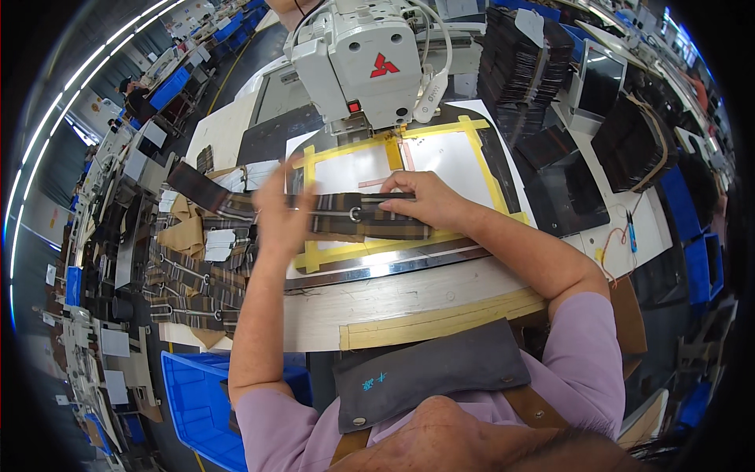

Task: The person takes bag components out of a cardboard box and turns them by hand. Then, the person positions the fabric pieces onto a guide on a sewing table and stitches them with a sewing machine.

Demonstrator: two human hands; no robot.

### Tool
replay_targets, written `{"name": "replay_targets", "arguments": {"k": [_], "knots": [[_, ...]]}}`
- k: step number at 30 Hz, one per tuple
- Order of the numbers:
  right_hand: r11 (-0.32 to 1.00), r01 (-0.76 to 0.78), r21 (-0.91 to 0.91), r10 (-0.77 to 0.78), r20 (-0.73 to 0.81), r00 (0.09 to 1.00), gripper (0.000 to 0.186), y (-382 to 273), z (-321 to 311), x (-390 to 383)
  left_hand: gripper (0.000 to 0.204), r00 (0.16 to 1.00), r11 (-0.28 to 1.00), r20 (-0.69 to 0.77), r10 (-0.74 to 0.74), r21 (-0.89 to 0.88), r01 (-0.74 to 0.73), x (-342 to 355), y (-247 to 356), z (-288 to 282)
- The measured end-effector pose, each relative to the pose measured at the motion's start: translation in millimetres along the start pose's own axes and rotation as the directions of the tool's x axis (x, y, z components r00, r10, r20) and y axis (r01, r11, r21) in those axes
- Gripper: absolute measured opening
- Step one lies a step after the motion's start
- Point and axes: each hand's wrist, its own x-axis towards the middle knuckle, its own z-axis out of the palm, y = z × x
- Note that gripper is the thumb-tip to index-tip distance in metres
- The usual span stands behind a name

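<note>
A dark plaid fabric strap (330, 214) with a metal ring on it lies across the near part of a white sheet (350, 169) edged with yellow tape. My right hand (429, 203) pinches the strap near its right end, with thumb and fingers pressed on the cloth. My left hand (285, 208) is over the strap's left part, smeared by motion, so its grip does not show. To the left lies a heap of similar plaid straps (185, 275) with metal rings, mixed with tan pieces. Just beyond the sheet stands a white sewing machine head (370, 75).
At the back right rises a tall tied stack of dark fabric pieces (523, 67), near a screen (599, 79). Another banded bundle (635, 145) stands farther right, beside a blue-handled tool (631, 232) and orange cord. A blue bin (185, 393) sits below the table at the left.
</note>
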Motion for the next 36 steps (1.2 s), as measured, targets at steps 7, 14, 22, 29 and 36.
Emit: {"name": "replay_targets", "arguments": {"k": [7, 14, 22, 29, 36], "knots": [[1.0, 0.004, 0.03, -0.006, 0.05, 0.999, 0.031, -13, -13, -1, 0.036, 0.613, 0.922, 0.789, 0.04, -0.266, 0.281, 44, 9, 41], [0.917, 0.052, -0.395, -0.119, -0.147, 0.982, 0.02, 23, -53, -8, 0.035, 0.808, 0.985, 0.571, -0.144, 0.002, 0.174, 67, -5, 72], [0.606, 0.464, -0.645, -0.476, 0.173, 0.862, 0.014, 42, -69, 25, 0.035, 0.775, 0.985, 0.61, -0.166, 0.061, 0.162, 93, -32, 77], [0.617, 0.504, -0.604, -0.526, 0.159, 0.835, 0.018, 34, -66, 17, 0.039, 0.671, 0.971, 0.702, -0.239, 0.159, 0.18, 92, -18, 77], [0.591, 0.406, -0.697, -0.439, 0.145, 0.887, 0.027, 47, -71, 27, 0.04, 0.798, 0.969, 0.553, -0.237, 0.198, 0.151, 103, -26, 92]]}}
